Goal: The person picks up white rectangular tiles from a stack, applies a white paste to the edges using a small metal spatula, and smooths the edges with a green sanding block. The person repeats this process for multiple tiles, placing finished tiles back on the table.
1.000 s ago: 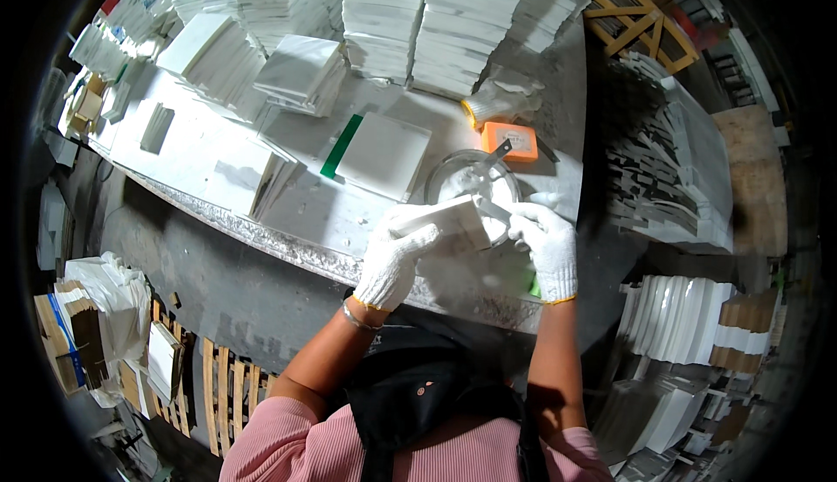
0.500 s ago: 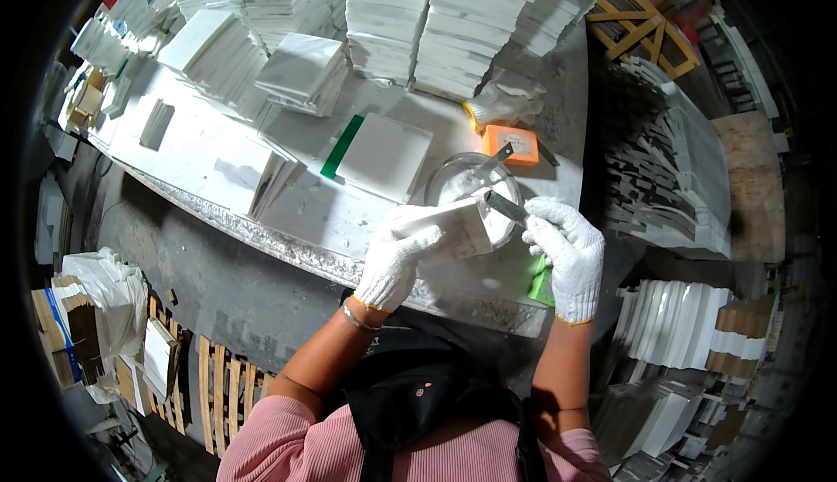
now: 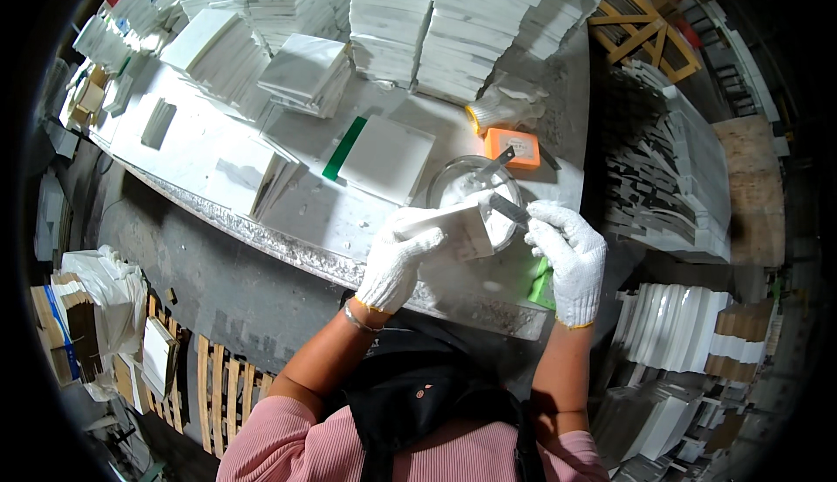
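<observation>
A tile [image 3: 458, 231] is gripped in the left hand [image 3: 397, 260], a blade [image 3: 508, 209] is pinched in the right hand [image 3: 571, 260] by the tile's edge, and the bowl's [image 3: 438, 186] kinda half-hidden.

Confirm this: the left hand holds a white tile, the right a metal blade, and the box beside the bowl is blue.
Not blue: the head view shows the box beside the bowl is orange. The left hand does hold a white tile, and the right hand a metal blade.
</observation>
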Demonstrator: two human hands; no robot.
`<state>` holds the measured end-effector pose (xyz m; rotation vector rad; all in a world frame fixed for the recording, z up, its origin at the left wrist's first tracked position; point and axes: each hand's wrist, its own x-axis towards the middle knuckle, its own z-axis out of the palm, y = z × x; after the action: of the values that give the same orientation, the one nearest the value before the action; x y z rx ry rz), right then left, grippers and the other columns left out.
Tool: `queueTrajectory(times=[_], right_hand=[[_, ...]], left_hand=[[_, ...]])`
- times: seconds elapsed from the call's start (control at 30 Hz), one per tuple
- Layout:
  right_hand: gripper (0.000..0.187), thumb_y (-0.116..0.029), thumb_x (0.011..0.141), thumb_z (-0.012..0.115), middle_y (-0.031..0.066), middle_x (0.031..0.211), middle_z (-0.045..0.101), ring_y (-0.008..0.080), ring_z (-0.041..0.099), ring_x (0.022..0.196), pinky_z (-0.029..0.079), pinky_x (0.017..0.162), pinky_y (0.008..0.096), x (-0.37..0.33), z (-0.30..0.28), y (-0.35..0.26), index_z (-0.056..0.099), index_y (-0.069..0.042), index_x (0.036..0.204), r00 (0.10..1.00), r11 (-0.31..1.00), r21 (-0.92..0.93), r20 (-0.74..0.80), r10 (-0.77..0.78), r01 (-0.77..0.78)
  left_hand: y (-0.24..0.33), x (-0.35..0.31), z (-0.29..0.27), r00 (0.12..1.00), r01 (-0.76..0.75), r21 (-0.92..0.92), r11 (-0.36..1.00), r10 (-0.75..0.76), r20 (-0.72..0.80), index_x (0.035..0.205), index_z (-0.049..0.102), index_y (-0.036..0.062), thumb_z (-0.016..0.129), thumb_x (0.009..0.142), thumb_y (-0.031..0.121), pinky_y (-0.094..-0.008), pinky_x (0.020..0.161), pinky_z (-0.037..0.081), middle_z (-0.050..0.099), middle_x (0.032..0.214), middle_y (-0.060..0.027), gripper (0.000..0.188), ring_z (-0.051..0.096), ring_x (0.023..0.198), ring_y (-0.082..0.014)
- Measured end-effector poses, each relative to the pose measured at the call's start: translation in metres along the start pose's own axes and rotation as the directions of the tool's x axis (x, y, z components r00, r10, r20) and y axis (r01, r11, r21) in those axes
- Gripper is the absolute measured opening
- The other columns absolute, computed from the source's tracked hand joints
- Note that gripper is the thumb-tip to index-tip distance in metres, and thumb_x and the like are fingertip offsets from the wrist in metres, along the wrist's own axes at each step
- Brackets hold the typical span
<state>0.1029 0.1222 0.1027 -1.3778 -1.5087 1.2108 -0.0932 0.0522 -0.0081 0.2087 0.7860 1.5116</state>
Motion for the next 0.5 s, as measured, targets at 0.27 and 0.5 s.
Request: queueTrajectory(times=[0.27, 0.5], right_hand=[[0.020, 0.000, 0.088, 0.066, 0.0079, 0.103, 0.071, 0.0091, 0.065, 0.075, 0.050, 0.065, 0.0207, -0.0027, -0.0014, -0.0028, 0.072, 0.002, 0.107, 1.000, 1.000, -0.013, -0.006, 0.013, -0.013], [0.021, 0.001, 0.088, 0.065, 0.0074, 0.101, 0.071, 0.0091, 0.064, 0.076, 0.050, 0.065, 0.0212, -0.0023, -0.0012, -0.0008, 0.072, 0.002, 0.108, 1.000, 0.999, -0.040, -0.017, -0.008, 0.008]], left_hand=[[-0.0013, 0.0001, -0.0019, 1.000, -0.005, 0.016, 1.000, 0.005, 0.002, 0.114, 0.061, 0.0026, 0.072, 0.085, 0.001, -0.0264, 0.089, 0.050, 0.068, 0.110, -0.0060, 0.031, 0.063, 0.099, -0.0125], [-0.0012, 0.0005, -0.0017, 1.000, -0.006, 0.020, 1.000, 0.006, -0.007, 0.114, 0.061, 0.0025, 0.072, 0.085, 0.002, -0.0262, 0.088, 0.050, 0.068, 0.109, -0.0064, 0.031, 0.063, 0.098, -0.0129]])
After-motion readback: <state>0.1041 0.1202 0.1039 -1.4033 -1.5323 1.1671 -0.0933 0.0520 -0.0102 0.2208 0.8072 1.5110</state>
